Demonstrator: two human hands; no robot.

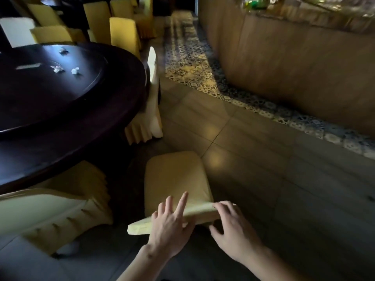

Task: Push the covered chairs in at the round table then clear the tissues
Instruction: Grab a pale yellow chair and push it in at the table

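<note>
Beside the dark round wooden counter (60, 110), the left hand (172, 228) is pressing flat-fingered and the right hand (231, 230) is gripping the yellow fabric-covered chair (176, 175).

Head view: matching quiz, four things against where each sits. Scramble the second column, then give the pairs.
1. crumpled white tissues
2. yellow fabric-covered chair
3. cream fabric-covered chair
4. patterned floor tile strip

A. along the foot of the brown wooden counter
B. backrest top under the left hand and right hand
C. on the dark round wooden table
D. pushed in at the table's right rim

Pairs: 1-C, 2-B, 3-D, 4-A
</note>
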